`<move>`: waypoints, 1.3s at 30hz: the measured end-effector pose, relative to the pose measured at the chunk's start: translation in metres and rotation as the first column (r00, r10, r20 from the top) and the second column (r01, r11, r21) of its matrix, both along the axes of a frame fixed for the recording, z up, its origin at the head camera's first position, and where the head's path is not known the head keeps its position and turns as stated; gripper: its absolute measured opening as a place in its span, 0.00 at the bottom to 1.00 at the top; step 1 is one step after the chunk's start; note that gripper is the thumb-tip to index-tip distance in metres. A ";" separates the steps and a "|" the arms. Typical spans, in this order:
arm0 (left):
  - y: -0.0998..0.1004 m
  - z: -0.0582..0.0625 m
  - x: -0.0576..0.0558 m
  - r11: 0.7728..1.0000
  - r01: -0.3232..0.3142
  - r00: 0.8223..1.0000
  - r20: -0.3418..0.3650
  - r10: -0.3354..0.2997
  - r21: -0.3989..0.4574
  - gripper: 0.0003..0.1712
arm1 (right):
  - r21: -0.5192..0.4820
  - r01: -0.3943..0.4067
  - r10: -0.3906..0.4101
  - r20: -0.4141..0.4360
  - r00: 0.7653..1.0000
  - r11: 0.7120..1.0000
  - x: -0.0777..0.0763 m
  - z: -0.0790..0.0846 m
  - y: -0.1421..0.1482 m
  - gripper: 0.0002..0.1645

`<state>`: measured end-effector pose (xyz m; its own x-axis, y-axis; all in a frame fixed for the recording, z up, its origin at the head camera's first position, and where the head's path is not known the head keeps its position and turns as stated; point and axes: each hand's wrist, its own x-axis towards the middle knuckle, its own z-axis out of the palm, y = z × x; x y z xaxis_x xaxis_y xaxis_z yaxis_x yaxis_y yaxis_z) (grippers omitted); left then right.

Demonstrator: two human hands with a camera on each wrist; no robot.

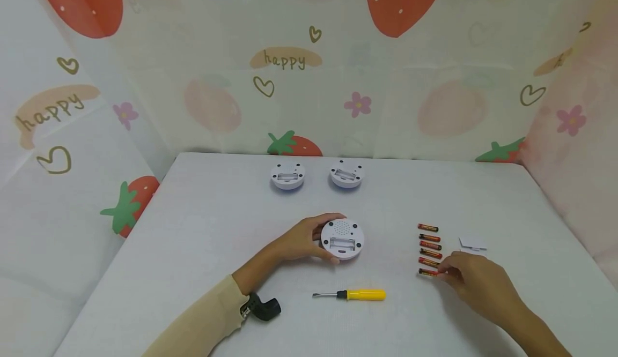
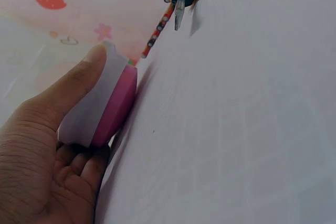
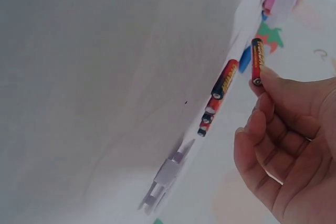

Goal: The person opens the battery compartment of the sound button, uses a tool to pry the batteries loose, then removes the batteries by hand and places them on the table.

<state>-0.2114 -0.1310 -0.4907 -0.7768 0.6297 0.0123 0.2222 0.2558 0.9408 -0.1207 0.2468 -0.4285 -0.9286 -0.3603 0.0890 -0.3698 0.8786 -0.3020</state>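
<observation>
My left hand (image 1: 300, 239) grips a round white device (image 1: 343, 227) by its left edge, thumb and fingers around the side. Its underside faces up, showing a bare battery slot, small holes and dark feet. In the left wrist view the device (image 2: 119, 103) has a pink lower half. My right hand (image 1: 483, 284) pinches a red and black battery (image 3: 257, 59) between thumb and fingertips, raised off the table in the right wrist view. Several like batteries (image 1: 429, 244) lie in a column just beyond it.
Two more round white devices (image 1: 287, 176), slots up, sit near the table's back edge. A yellow-handled screwdriver (image 1: 366, 295) lies in front of the held device. Small white covers (image 1: 473, 243) lie right of the batteries. Printed cloth (image 1: 299, 105) stands behind the white table (image 1: 217, 201).
</observation>
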 end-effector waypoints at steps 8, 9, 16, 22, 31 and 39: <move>0.000 -0.001 0.000 1.000 0.001 1.000 0.001 -0.001 0.001 0.54 | 0.024 -0.009 0.008 0.036 0.999 1.000 -0.005 -0.004 0.003 0.13; 0.000 -0.001 -0.001 1.000 0.001 1.000 0.002 -0.001 0.001 0.54 | 0.025 -0.008 0.007 0.046 0.999 1.000 -0.005 -0.004 0.003 0.12; 0.000 -0.002 -0.002 1.000 0.002 1.000 0.003 -0.002 0.009 0.54 | 0.034 -0.015 0.013 0.085 0.996 0.999 -0.007 -0.005 0.004 0.13; 0.000 0.000 -0.001 1.000 -0.003 1.000 0.008 0.003 0.004 0.54 | 0.045 -0.043 0.039 0.083 0.996 0.998 -0.009 -0.010 0.006 0.12; 0.000 -0.002 -0.001 1.000 -0.017 1.000 0.013 0.017 -0.008 0.54 | 0.063 -0.033 0.026 0.104 0.994 0.997 -0.009 -0.009 0.004 0.11; 0.000 0.000 0.001 1.000 -0.023 1.000 0.008 0.023 -0.016 0.54 | 0.086 0.011 -0.016 0.057 0.998 0.996 -0.006 0.003 -0.007 0.06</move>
<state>-0.2104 -0.1306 -0.4907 -0.7909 0.6120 -0.0040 0.2087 0.2759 0.9383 -0.1263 0.2403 -0.4256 -0.9361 -0.3517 0.0047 -0.3420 0.9069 -0.2462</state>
